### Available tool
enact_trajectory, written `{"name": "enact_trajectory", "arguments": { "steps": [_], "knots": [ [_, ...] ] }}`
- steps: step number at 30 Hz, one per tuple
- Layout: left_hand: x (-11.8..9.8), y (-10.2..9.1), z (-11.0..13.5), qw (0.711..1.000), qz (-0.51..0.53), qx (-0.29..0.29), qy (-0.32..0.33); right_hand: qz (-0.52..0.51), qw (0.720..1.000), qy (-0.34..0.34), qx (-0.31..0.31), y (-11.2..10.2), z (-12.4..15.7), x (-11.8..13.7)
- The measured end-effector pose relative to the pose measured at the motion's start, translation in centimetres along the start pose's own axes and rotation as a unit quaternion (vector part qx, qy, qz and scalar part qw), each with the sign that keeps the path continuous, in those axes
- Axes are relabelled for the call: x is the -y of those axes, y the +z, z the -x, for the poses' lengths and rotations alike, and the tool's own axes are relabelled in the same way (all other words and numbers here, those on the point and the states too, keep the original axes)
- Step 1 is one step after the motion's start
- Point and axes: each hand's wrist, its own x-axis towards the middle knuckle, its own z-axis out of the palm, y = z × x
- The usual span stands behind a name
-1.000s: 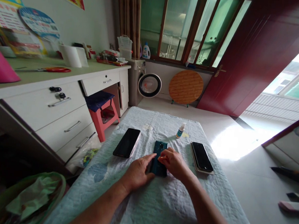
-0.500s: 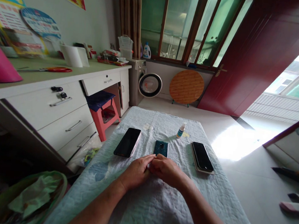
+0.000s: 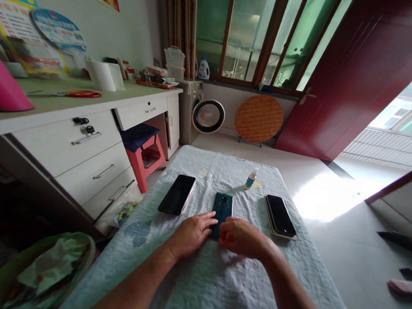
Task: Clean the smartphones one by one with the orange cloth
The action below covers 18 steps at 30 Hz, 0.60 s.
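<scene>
A dark teal smartphone (image 3: 224,207) lies back side up on the light blue quilted cloth (image 3: 204,286). My left hand (image 3: 194,231) is open, its fingers stretched out and resting against the phone's left edge. Curled fingers of my right hand (image 3: 240,237) press on the phone's lower right part. Whatever that hand may pinch is hidden. To the left lies a black-screened phone (image 3: 178,194) on a pale pinkish layer. Another dark phone (image 3: 280,215) rests at the right on a light flat case or box. A small spray bottle (image 3: 251,179) stands beyond the teal phone.
Left of the cloth are a white-drawered desk (image 3: 85,160), a red stool (image 3: 145,164) and a green-rimmed bin (image 3: 88,252). A washing machine (image 3: 190,97) with its door open and a round wooden tabletop (image 3: 259,118) stand behind. A red door (image 3: 323,87) is at the right.
My hands have moved apart, uncovering more of the teal phone. The right hand has shifted right and slightly down onto the phone's lower right; the left fingers now lie along its left edge.
</scene>
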Motion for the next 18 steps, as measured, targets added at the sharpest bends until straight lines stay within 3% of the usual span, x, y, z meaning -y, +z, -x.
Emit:
{"name": "enact_trajectory", "arguments": {
  "steps": [3,14,18],
  "knots": [
    [0.1,0.0,-0.1,1.0,-0.005,0.003,-0.002,0.008,1.0,-0.015,0.004,0.3,-0.1,0.4],
    [-0.5,-0.3,-0.1,1.0,0.026,-0.009,0.003,0.096,0.991,0.014,-0.094,2.4,-1.0,3.3],
    [-0.5,-0.2,0.0,1.0,0.016,-0.017,0.002,0.111,0.99,0.029,-0.083,2.3,-1.0,3.6]
  ]
}}
